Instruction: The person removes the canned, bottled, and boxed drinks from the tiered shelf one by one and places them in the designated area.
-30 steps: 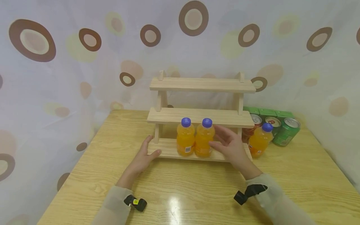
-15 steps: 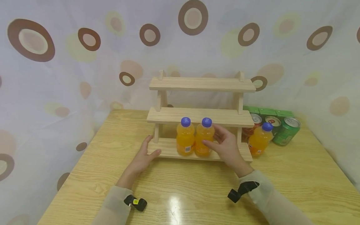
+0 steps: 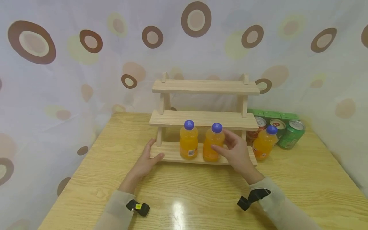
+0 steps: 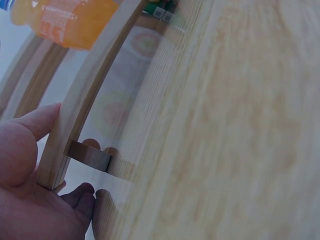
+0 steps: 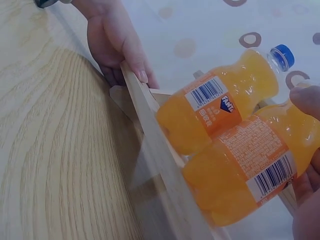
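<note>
Two orange soda bottles with blue caps stand upright on the bottom board of a three-tier wooden shelf (image 3: 204, 119). My right hand (image 3: 237, 153) grips the right-hand bottle (image 3: 213, 143), thumb across its front and fingers behind. The left-hand bottle (image 3: 188, 142) stands a small gap away from it; its Fanta label (image 5: 210, 102) shows in the right wrist view. At the shelf's left end, my left hand (image 3: 145, 161) holds the bottom board (image 4: 75, 107), with the thumb on top and the fingers underneath in the left wrist view.
A third orange soda bottle (image 3: 264, 143) stands on the wooden table (image 3: 178, 191), just right of the shelf. Behind it are a green can (image 3: 291, 135), other cans and green boxes (image 3: 271, 114). A patterned curtain (image 3: 86, 70) hangs behind the table.
My right hand has closed round the right-hand bottle and shifted it slightly right, so a gap now separates the two bottles. My left hand stays on the shelf's end.
</note>
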Motion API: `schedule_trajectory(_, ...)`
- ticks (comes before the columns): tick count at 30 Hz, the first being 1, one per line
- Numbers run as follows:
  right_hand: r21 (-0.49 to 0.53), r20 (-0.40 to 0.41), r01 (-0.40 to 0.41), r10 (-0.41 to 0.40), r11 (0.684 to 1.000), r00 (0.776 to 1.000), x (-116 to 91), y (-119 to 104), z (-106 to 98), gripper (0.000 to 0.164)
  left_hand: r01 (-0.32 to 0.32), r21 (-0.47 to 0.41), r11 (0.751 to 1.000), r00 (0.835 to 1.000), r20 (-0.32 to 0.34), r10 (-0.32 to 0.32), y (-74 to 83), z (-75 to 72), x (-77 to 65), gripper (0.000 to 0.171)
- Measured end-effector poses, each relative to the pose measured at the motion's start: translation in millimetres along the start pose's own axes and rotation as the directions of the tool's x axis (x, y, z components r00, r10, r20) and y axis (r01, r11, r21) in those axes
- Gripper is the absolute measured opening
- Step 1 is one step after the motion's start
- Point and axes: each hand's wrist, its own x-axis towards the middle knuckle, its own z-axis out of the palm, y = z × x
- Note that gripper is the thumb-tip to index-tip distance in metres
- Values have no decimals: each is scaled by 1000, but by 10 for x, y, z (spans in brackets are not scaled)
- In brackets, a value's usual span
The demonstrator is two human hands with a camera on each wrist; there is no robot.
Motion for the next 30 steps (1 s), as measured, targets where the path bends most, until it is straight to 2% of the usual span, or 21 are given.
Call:
schedule_trajectory(8,-16,-41,-46,46,999,998,-102,-24,-158,57,-6,6,1000,1000,5,6,-6,9,1,81)
schedule_trajectory(20,-22,-85,-36,34,999,996,-238,-68,-375,54,-11,20,1000,1000,11,10,-14,-9,8,81)
schedule_trajectory(24,-52,-89,-47,42,998,995,-290,-110,-454,53,15,6,1000,1000,27,-16,67,-18,-22,81)
schedule_trajectory(30,-100,-111,-82,71,992,991,-377,-172,-583,56,34,2,999,998,48,-34,324,-31,-134,77)
